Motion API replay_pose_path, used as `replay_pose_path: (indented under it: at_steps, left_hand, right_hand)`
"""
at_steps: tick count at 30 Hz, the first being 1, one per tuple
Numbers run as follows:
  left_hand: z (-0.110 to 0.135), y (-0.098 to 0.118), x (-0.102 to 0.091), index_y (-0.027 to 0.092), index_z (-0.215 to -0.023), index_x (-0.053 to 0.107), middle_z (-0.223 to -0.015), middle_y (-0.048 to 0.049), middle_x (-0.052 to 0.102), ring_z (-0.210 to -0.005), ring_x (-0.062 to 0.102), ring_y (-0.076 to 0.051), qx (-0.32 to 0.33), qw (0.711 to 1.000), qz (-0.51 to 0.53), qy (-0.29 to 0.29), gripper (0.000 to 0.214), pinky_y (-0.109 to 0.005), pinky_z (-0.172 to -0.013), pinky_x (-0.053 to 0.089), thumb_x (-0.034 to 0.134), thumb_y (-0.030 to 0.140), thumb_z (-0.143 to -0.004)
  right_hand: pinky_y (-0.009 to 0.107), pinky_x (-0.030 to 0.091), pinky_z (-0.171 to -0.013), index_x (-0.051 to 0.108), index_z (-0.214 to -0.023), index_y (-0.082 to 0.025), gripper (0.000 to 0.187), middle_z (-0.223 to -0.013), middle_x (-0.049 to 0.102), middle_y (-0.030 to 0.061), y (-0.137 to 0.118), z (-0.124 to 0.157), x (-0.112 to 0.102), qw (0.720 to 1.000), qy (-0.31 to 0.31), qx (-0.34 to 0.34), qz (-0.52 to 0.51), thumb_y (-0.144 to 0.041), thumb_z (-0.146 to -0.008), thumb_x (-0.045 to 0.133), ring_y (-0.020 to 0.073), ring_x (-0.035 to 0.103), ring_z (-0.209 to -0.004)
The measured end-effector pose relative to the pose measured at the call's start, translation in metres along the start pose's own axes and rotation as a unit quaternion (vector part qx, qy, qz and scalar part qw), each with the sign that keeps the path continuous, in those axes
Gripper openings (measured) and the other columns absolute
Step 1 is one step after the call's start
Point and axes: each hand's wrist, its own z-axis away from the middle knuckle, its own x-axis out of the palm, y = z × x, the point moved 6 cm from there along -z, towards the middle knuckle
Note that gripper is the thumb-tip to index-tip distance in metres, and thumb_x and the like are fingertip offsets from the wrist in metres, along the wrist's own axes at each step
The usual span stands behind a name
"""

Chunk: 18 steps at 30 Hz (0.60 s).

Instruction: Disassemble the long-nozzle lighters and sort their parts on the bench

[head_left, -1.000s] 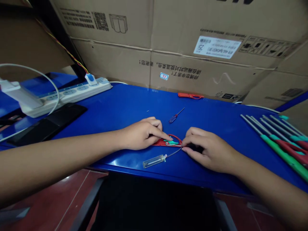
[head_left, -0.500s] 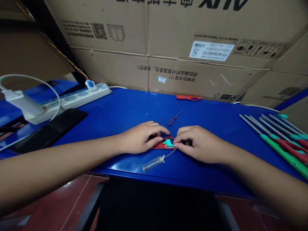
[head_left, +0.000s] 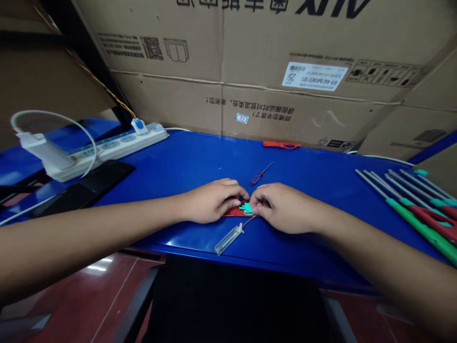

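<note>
A red lighter casing half (head_left: 232, 212) lies on the blue table, with a small green plastic trigger piece (head_left: 246, 207) in it. My left hand (head_left: 214, 200) is closed at the casing's left part, thumb and fingers gripping its edge. From the right, my right hand (head_left: 282, 207) pinches the green piece, and its fingers cover the casing's right end. A thin tube leads from under my right fingers to a clear fuel tank (head_left: 228, 239), which lies on the table in front of the casing.
Behind my hands lies a purple-handled screwdriver (head_left: 262, 174). Another red casing half (head_left: 281, 145) rests by the large cardboard box (head_left: 178, 102). A power strip (head_left: 114, 145) and a black object (head_left: 82, 188) are at left. Several long-barrelled green and red lighters (head_left: 417, 224) lie at right.
My right hand has moved left and slightly up, and its fingers now press closer over the green piece. The clear tank has turned a little steeper. The whole view has shifted slightly.
</note>
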Motion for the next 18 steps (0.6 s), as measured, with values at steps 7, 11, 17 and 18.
replay_pose_path:
  at_steps: [7,11,17,18]
  left_hand:
    - [0.000,-0.001,0.001,0.016,-0.120,0.060,-0.107,-0.0097,0.063,-0.100,0.058,-0.019,0.003,1.000,0.000,-0.005,0.027,-0.033,-0.094,0.045,0.043,0.019,-0.100]
    - [0.000,0.002,0.002,0.015,-0.119,0.059,-0.108,-0.0109,0.063,-0.101,0.057,-0.021,0.017,1.000,-0.008,-0.014,0.028,-0.035,-0.094,0.045,0.040,0.020,-0.100]
    - [0.000,-0.001,0.000,0.017,-0.122,0.061,-0.106,-0.0093,0.063,-0.099,0.058,-0.019,0.009,1.000,-0.005,-0.002,0.028,-0.033,-0.092,0.045,0.043,0.022,-0.100]
    - [0.000,-0.002,-0.001,0.017,-0.122,0.062,-0.104,-0.0088,0.063,-0.097,0.059,-0.019,0.009,1.000,-0.004,0.001,0.028,-0.033,-0.091,0.045,0.044,0.022,-0.100]
  right_hand:
    - [0.027,0.041,-0.062,0.070,-0.084,-0.021,0.014,-0.080,0.072,0.0004,-0.002,-0.004,-0.001,1.000,-0.008,0.011,0.003,-0.020,-0.086,0.056,0.0149,0.061,-0.069]
    - [0.028,0.041,-0.062,0.071,-0.082,-0.021,0.015,-0.080,0.073,0.0011,-0.003,-0.003,0.000,1.000,-0.005,0.013,0.013,-0.020,-0.086,0.057,0.0154,0.061,-0.070]
    - [0.029,0.043,-0.065,0.074,-0.085,-0.022,0.016,-0.084,0.072,0.0027,-0.009,0.001,-0.018,0.996,0.025,-0.062,0.057,-0.028,-0.087,0.059,0.0164,0.062,-0.073]
    - [0.030,0.043,-0.067,0.074,-0.087,-0.021,0.015,-0.085,0.071,0.0031,-0.013,0.003,-0.023,0.992,0.036,-0.098,0.074,-0.028,-0.087,0.061,0.0169,0.062,-0.075]
